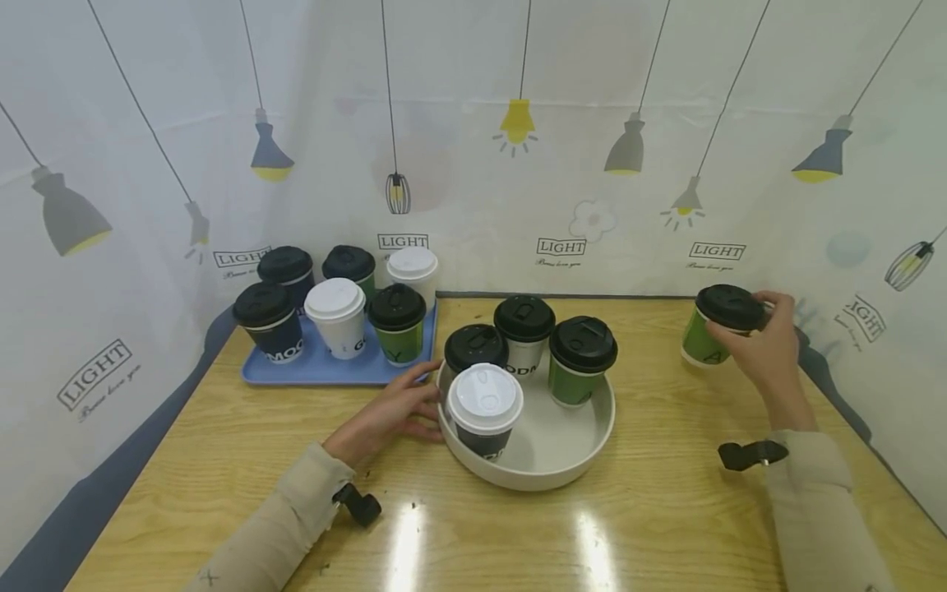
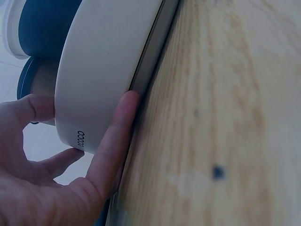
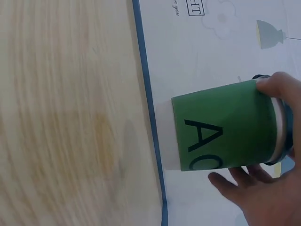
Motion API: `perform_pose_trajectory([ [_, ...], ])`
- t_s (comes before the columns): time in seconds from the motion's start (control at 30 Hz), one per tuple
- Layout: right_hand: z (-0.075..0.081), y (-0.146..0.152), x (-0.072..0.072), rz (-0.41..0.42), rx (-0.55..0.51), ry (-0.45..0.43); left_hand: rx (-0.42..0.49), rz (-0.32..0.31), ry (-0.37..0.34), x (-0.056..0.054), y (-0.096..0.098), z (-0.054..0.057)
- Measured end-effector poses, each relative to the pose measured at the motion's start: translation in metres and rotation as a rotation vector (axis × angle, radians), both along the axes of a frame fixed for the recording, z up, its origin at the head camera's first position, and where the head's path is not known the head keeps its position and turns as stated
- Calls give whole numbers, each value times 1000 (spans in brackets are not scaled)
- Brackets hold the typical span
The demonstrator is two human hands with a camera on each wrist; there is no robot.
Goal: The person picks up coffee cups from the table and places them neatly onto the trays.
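Observation:
At the right, my right hand (image 1: 769, 349) holds a green paper cup with a black lid (image 3: 225, 127) between thumb and fingers, near its lid. The cup is tilted and appears raised off the table. My left hand (image 1: 392, 415) grips the side of a round, cream-coloured tray (image 1: 543, 477), a digit at its rim and another low by the table. Inside that tray stand a dark cup with a white lid (image 1: 486, 403), a grey-brown cup with a black lid (image 1: 476, 347), a white cup with a black lid (image 1: 524, 325) and a green cup with a black lid (image 1: 580, 362).
A blue rectangular tray (image 1: 333, 375) at the back left bears several lidded cups in two rows. The wooden table (image 1: 658, 510) meets a lamp-patterned curtain (image 1: 459, 123) at its back edge. Bare wood lies between the round tray and my right hand.

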State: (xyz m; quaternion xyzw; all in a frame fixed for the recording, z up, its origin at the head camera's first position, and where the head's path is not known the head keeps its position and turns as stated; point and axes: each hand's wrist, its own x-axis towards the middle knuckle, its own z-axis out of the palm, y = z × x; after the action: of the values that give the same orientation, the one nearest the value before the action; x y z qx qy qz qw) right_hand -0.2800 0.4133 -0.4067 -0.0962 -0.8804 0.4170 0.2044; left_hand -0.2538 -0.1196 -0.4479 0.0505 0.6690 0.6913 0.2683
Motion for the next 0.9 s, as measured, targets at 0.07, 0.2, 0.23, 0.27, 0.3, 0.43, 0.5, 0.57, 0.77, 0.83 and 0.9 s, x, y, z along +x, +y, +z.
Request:
perform_pose_trajectory([
  [0.07, -2, -2, 1, 15, -32, 10, 0, 3, -1, 0, 0, 0],
  [0.2, -5, -5, 2, 44, -100, 7, 1, 2, 3, 1, 0, 0],
  [0.23, -5, -6, 3, 47, -106, 2, -2, 3, 3, 1, 0, -1],
  [0.27, -6, -6, 3, 50, -111, 1, -5, 3, 4, 0, 1, -1],
  [0.3, -6, -7, 4, 55, -118, 3, -5, 2, 6, 1, 1, 0],
  [0.43, -8, -9, 6, 103, -141, 7, -5, 3, 9, 1, 1, 0],
  [0.5, -7, -10, 7, 134, -151, 6, -3, 3, 7, 1, 1, 0],
  [0.57, -5, -11, 7, 163, -160, -4, -4, 8, 4, 1, 1, 0],
  [0.77, 0, -13, 10, 223, -135, -42, -9, 14, 10, 0, 1, -1],
  [0.83, 2, -14, 13, 253, -125, -46, -9, 13, 9, 0, 1, 0],
  [0.9, 6, -16, 16, 311, -134, -36, -13, 12, 7, 0, 1, 0],
])
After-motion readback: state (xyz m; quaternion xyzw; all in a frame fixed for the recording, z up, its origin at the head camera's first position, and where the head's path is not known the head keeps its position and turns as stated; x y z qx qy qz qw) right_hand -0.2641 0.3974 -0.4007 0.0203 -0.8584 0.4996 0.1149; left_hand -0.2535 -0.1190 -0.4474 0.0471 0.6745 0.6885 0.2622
